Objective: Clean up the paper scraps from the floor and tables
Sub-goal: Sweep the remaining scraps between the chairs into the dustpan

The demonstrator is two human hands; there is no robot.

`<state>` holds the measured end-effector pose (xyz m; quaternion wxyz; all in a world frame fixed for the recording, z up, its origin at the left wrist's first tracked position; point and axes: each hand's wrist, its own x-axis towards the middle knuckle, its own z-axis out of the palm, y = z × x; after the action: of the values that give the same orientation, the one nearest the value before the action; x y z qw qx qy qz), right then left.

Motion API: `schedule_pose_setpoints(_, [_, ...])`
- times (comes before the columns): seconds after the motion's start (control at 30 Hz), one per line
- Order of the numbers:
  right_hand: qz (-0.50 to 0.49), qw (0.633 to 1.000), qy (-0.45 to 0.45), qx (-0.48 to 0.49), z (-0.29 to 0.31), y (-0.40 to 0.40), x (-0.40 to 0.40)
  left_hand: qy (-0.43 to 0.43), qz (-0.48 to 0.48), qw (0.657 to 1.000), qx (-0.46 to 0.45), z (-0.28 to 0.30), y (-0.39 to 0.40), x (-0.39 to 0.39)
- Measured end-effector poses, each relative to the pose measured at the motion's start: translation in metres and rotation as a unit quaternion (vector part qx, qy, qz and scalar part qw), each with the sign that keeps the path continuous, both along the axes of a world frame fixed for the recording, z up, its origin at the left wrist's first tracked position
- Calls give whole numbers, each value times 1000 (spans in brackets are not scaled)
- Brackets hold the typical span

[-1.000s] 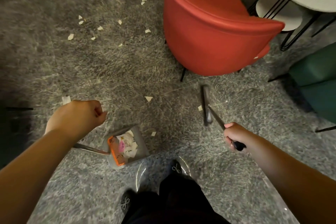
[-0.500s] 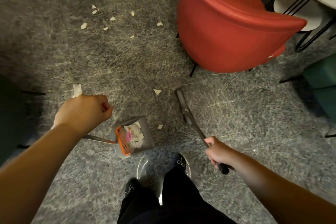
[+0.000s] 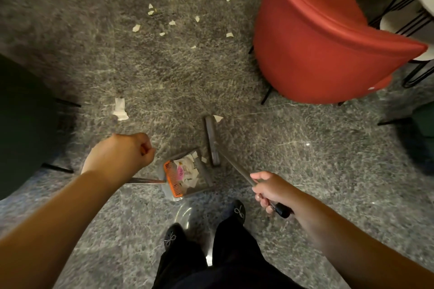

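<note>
A: Where the dustpan (image 3: 185, 176) is set on the grey floor (image 3: 305, 171), what is seen around it?

B: Its tray is seen filled with white paper scraps (image 3: 190, 171) and one pink piece, with an orange comb (image 3: 172, 178) fixed along the edge nearest its handle. The thin handle runs away from the tray toward the left hand (image 3: 119, 155), which is closed into a fist above it; the fingers are curled tight, though the grip itself is hidden beneath the hand.

A: And the broom (image 3: 212, 141)?

B: Its narrow grey head is laid on the floor just beside the dustpan's open mouth, on the side toward the red armchair (image 3: 317, 54). The stick is held by the right hand (image 3: 270, 190), the fingers wrapped round it just above the black end cap.

A: Which scraps are left outside the dustpan?

B: One small triangular scrap (image 3: 218, 118) is seen touching the far tip of the broom head. A tiny piece lies between the broom head and the dustpan's mouth. A larger crumpled strip (image 3: 120, 109) is found well beyond the left hand, away from the dustpan. Many small scattered scraps (image 3: 169, 21) are spread farther off, well apart from the dustpan, beside the armchair.

A: Anything nearer than the dustpan?

B: Two black shoes (image 3: 238, 212) with bow trims and dark trouser legs are seen just behind it.
</note>
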<state>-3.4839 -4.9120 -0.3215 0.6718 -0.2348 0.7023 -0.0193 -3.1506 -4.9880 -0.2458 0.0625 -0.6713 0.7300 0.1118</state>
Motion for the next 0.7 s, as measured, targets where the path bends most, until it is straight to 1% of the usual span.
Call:
schedule_pose_setpoints(0.1, [14, 1000, 12, -15, 6, -11, 1, 10, 14, 1000, -10, 1, 15, 7])
schedule_pose_setpoints(0.23, [56, 996, 57, -43, 4, -39, -7, 17, 62, 998, -19, 8, 26, 22])
schedule_pose_setpoints(0.43, [111, 984, 127, -64, -25, -95, -13, 6, 87, 995, -38, 10, 31, 51])
schedule_pose_setpoints(0.57, [172, 974, 133, -64, -38, -115, -9, -6, 86, 995, -42, -1, 31, 54])
schedule_pose_setpoints(0.7, [235, 963, 117, -60, -33, -122, 7, -15, 90, 995, -43, -9, 27, 64])
